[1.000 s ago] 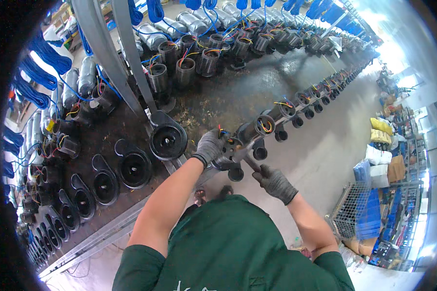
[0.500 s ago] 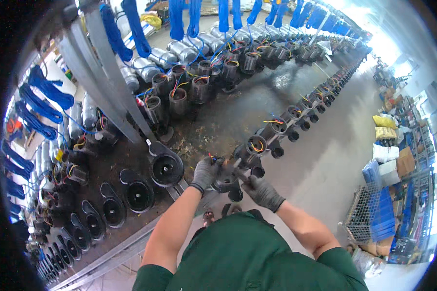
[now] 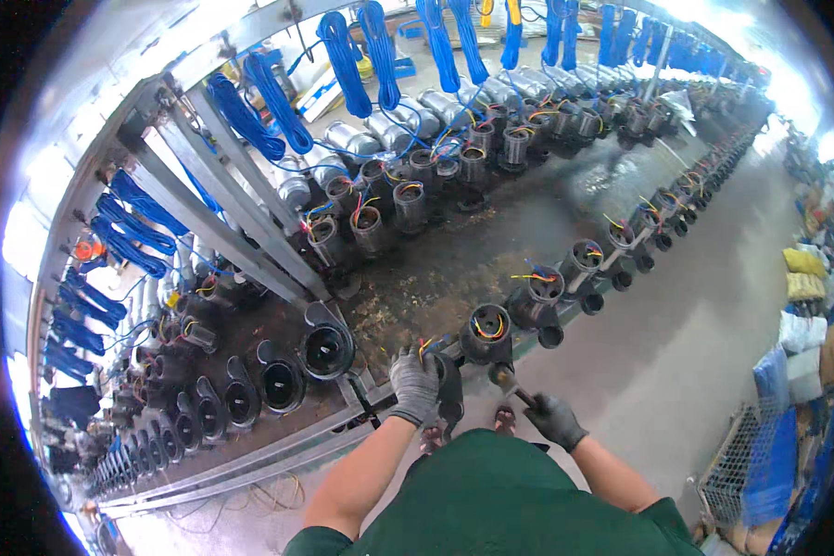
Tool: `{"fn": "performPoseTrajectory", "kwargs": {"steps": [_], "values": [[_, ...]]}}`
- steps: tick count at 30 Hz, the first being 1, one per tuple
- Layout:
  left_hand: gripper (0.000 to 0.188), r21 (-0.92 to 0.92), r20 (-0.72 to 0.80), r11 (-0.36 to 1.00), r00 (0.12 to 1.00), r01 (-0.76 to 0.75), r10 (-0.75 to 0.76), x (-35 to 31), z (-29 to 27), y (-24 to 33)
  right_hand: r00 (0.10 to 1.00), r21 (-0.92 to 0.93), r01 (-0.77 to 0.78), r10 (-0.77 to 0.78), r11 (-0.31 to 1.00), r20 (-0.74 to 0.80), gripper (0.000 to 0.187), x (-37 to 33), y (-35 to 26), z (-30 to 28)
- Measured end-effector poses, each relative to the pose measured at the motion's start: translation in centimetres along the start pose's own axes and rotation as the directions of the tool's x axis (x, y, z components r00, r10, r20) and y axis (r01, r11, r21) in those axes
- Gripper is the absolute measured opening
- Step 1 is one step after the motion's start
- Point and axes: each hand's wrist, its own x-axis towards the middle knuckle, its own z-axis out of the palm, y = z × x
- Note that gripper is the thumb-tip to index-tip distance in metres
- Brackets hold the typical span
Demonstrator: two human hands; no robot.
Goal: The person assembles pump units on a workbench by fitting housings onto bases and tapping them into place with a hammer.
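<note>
My left hand, in a grey glove, grips the edge of a black pump housing tilted at the near bench edge. Red and yellow wire ends stick up beside its fingers. My right hand, also gloved, is closed round the handle of a short hammer-like tool, held apart from the housing, to its right. Just beyond stands an upright black pump body with coloured wires inside. To the left of my left hand lies an open round black casing.
A row of round black casings runs left along the bench edge; wired pump bodies run to the far right. Metal posts rise from the bench. Silver motors and hanging blue cable coils line the back. A wire cage stands right.
The housing has gone from lying flat to tilted on edge under my left hand. My right hand has drawn back from it, down and right, with the tool. The view has shifted.
</note>
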Motion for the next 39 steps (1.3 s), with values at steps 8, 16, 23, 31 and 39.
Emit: {"fn": "performPoseTrajectory", "kwargs": {"steps": [8, 16, 23, 31, 39], "values": [[0.034, -0.498, -0.007, 0.815, 0.938, 0.297, -0.346, 2.8, 1.2, 2.7, 0.801, 0.143, -0.598, 0.58, 0.788, 0.15, 0.036, -7.3, 28.1, 2.7], [0.022, -0.924, -0.148, 0.362, 0.755, 0.124, -0.638, 2.4, -6.8, -0.5, 0.555, -0.502, -0.643, 0.803, 0.579, 0.216, 0.04, -15.4, 39.2, -2.0], [0.026, -0.43, 0.402, 0.832, 0.9, 0.349, -0.17, -16.1, 2.1, -6.7, 0.496, -0.431, -0.671, 0.798, 0.603, 0.342, 0.04, -17.2, 41.2, -3.2], [0.036, 0.181, 0.426, 0.98, 0.891, 0.087, -0.158, -14.0, 7.9, -3.3, 0.504, -0.427, -0.658, 0.784, 0.62, 0.362, 0.037, -10.9, 36.1, -2.3], [0.031, 0.151, 0.408, 0.988, 0.909, 0.026, -0.086, -7.2, 1.2, 3.7, 0.505, -0.202, -0.781, 0.788, 0.591, 0.353, 0.04, -11.6, 37.5, 0.5]]}}
